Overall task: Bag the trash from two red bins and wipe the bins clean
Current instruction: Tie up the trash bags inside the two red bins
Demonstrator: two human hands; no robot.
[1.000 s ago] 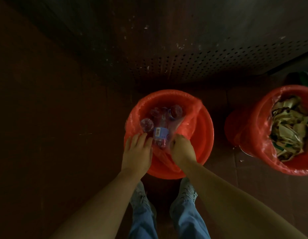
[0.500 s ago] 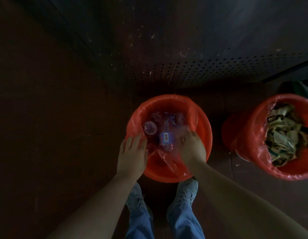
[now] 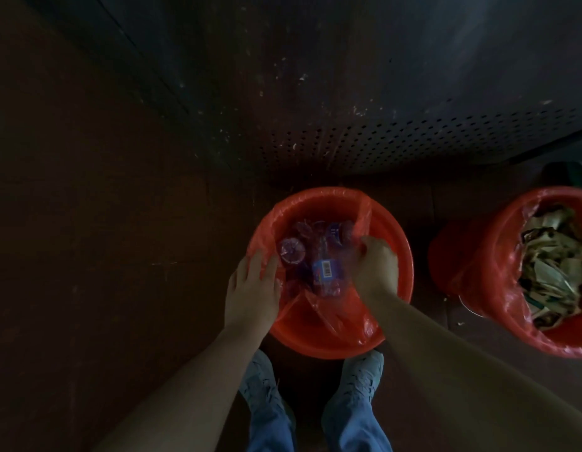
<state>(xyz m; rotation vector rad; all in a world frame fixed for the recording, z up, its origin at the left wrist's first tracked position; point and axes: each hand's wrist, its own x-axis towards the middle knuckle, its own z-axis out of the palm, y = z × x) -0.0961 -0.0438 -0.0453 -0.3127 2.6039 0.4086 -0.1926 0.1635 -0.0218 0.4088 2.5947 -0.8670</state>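
A red bin (image 3: 398, 256) stands on the floor right in front of my feet. A thin red plastic bag (image 3: 338, 316) lines it and holds several clear plastic bottles (image 3: 327, 272) with blue labels. My left hand (image 3: 250, 288) lies on the bin's left rim, with its fingers over the bag's edge. My right hand (image 3: 377, 269) is inside the bin on the right, fingers curled into the bag's loose plastic. A second red bin (image 3: 478, 256), also lined with a red bag, stands at the right and is full of crumpled brown paper trash (image 3: 553, 272).
A dark perforated metal panel (image 3: 413, 135) rises just behind the bins. The floor is dark brown board with small scraps near the second bin (image 3: 459, 322). My shoes (image 3: 358, 376) stand close against the near bin.
My right hand has moved from the bin's near rim up and right into the bag, gathering plastic. The bag's right edge has come off the rim. My left hand has stayed on the left rim.
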